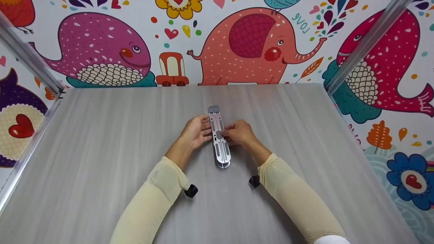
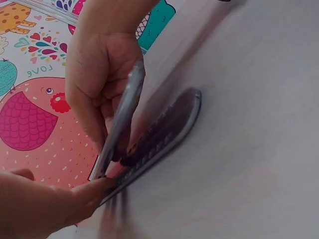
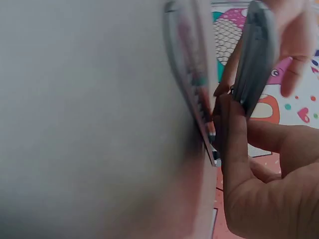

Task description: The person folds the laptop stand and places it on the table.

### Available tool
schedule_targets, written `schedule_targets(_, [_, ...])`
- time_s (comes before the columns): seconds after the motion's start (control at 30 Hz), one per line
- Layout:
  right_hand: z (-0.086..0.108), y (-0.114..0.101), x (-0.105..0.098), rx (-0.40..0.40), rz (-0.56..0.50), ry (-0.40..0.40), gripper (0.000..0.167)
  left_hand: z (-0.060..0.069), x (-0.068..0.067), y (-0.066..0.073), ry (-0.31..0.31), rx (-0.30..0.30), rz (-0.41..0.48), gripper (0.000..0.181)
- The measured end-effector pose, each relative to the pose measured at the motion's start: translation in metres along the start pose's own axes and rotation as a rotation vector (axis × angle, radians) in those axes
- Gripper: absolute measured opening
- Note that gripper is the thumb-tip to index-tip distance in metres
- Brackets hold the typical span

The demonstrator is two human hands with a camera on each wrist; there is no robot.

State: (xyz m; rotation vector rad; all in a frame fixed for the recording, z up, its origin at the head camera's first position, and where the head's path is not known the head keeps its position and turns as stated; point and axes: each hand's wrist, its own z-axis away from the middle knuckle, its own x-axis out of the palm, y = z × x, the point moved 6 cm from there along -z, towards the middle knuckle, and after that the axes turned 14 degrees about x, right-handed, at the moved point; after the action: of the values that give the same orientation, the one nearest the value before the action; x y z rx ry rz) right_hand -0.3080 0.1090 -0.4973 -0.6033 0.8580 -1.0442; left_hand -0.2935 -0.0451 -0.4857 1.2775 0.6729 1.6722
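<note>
A silver folding laptop stand (image 1: pixel 220 142) stands near the middle of the table, long and narrow, with grey pads along its top. Seen from the side in the left wrist view, its upper arm (image 2: pixel 119 114) tilts away from the lower base (image 2: pixel 172 134), leaving a wedge-shaped gap. My right hand (image 1: pixel 240 133) pinches the upper arm from the right, its fingers partly inside the gap in the right wrist view. On the other side, my left hand (image 1: pixel 196 131) lies against the stand's left edge with loosely extended fingers; the stand hides some fingertips.
The grey wood-patterned table (image 1: pixel 101 162) spreads around the stand. Behind it rises a wall (image 1: pixel 183 40) printed with cartoon animals. Metal posts (image 1: pixel 369 44) stand at the table's back corners. A small black piece (image 1: pixel 191 191) sits by the left cuff.
</note>
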Motion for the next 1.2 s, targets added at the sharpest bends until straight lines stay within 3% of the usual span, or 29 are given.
schedule_targets(0.13, [0.010, -0.005, 0.001, -0.140, 0.271, 0.111, 0.014, 0.005, 0.003, 0.002, -0.021, 0.057, -0.174, 0.050])
schedule_targets(0.2, [0.016, -0.007, 0.003, -0.225, 0.430, 0.152, 0.013, 0.009, 0.005, 0.002, -0.058, 0.116, -0.334, 0.049])
schedule_targets(0.3, [0.028, -0.007, 0.005, -0.371, 0.652, 0.184, 0.016, 0.018, 0.010, 0.002, -0.195, 0.227, -0.733, 0.049])
schedule_targets(0.4, [0.042, -0.002, 0.009, -0.498, 0.791, 0.129, 0.035, 0.032, 0.016, -0.003, -0.358, 0.322, -1.216, 0.060])
schedule_targets(0.47, [0.051, 0.004, 0.010, -0.554, 0.881, 0.075, 0.058, 0.043, 0.018, -0.011, -0.454, 0.308, -1.445, 0.075])
schedule_targets(0.57, [0.064, 0.013, 0.011, -0.601, 1.005, 0.011, 0.088, 0.058, 0.016, -0.023, -0.517, 0.203, -1.659, 0.100])
schedule_targets(0.67, [0.072, 0.020, 0.013, -0.667, 1.119, 0.013, 0.095, 0.066, 0.015, -0.031, -0.524, 0.167, -1.774, 0.105])
schedule_targets(0.8, [0.076, 0.020, 0.019, -0.777, 1.207, 0.089, 0.089, 0.069, 0.017, -0.034, -0.507, 0.203, -1.852, 0.102])
schedule_targets(1.0, [0.071, 0.014, 0.023, -0.863, 1.250, 0.183, 0.082, 0.057, 0.016, -0.029, -0.507, 0.256, -1.842, 0.102])
schedule_targets(1.2, [0.057, 0.003, 0.020, -0.874, 1.267, 0.265, 0.076, 0.036, 0.012, -0.023, -0.509, 0.251, -1.804, 0.105])
